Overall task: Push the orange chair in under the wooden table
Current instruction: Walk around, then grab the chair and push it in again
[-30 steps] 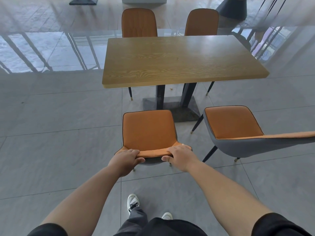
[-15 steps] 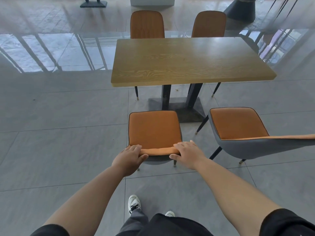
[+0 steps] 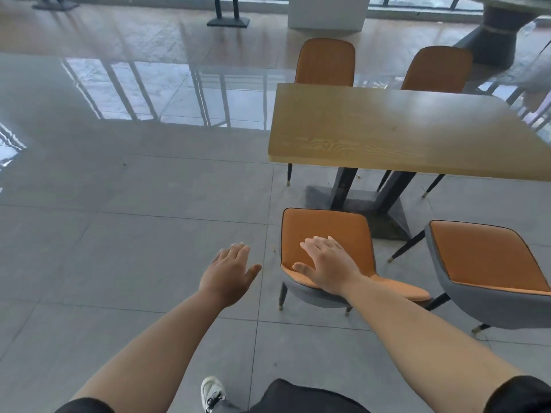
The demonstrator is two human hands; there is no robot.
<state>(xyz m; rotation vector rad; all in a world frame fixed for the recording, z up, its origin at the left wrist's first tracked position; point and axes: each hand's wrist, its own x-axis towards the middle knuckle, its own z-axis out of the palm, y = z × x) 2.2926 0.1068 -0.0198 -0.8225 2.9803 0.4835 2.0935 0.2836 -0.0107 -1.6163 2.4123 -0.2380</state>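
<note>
The left hand (image 3: 228,275) hangs with fingers spread over the floor (image 3: 134,248), the right hand (image 3: 328,268) lies flat-fingered above the orange chair (image 3: 343,231), which stands just short of the wooden table (image 3: 387,135).

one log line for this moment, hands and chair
left hand: open, off chair | right hand: open, above orange chair backrest | chair: short of wooden table

I see the orange chair (image 3: 328,231) upright beneath my right hand (image 3: 326,265), its seat short of the wooden table (image 3: 387,135) ahead.
</note>
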